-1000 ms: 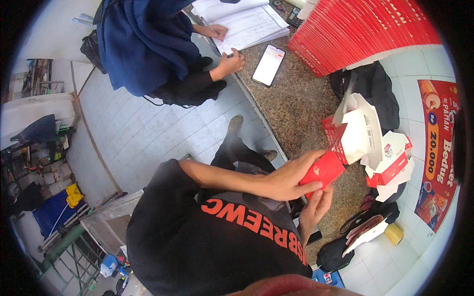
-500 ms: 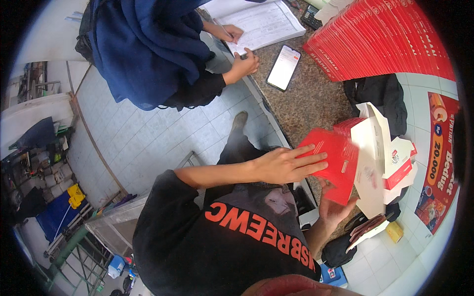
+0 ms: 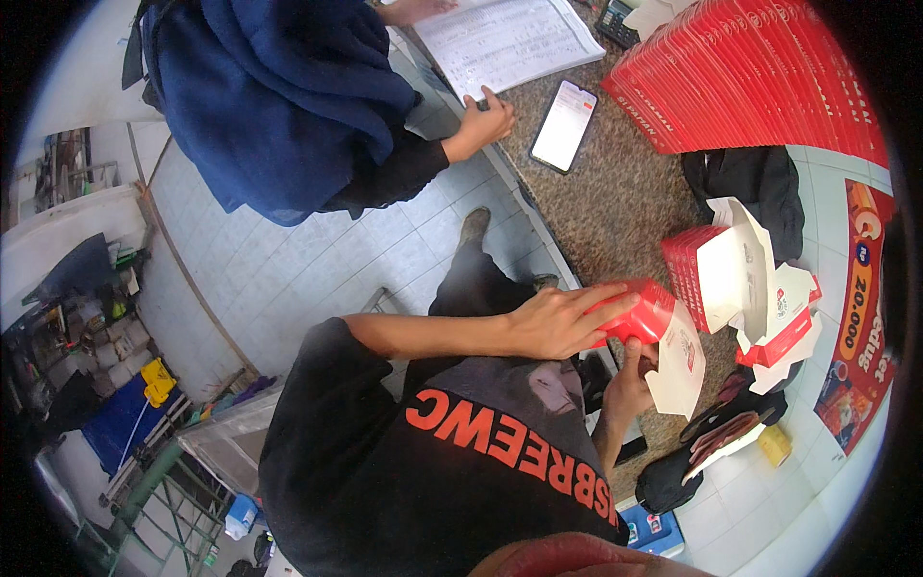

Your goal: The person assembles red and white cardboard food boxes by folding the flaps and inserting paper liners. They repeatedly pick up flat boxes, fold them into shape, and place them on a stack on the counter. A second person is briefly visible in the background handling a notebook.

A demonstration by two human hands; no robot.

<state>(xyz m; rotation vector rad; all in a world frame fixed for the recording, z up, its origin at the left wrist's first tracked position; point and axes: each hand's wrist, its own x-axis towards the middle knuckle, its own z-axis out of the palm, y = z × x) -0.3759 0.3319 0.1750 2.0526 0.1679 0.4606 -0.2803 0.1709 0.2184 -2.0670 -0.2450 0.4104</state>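
Observation:
Both my hands are on a red cardboard food box (image 3: 646, 310), partly folded, with a white inner flap (image 3: 679, 365) sticking out towards the right. My left hand (image 3: 567, 319) lies over its left side, fingers wrapped across the red panel. From below, my right hand (image 3: 630, 387) grips the lower edge, its thumb against the red side. Right beside the box, on the counter, stands a stack of nested red-and-white boxes (image 3: 697, 279) with raised white flaps. More folded red-and-white cartons (image 3: 781, 322) lie to its right.
A long row of flat red cartons (image 3: 750, 82) fills the counter's far right. A phone (image 3: 564, 127) lies on the brown speckled counter (image 3: 615, 212), near an open ledger (image 3: 510, 43). A person in a blue head covering (image 3: 269, 96) stands at the left; one hand (image 3: 481, 125) touches the ledger.
The box between my hands has gone from a flatter red sheet to a more folded shape, with its white flap turned out. The other person's writing hand has moved up and away.

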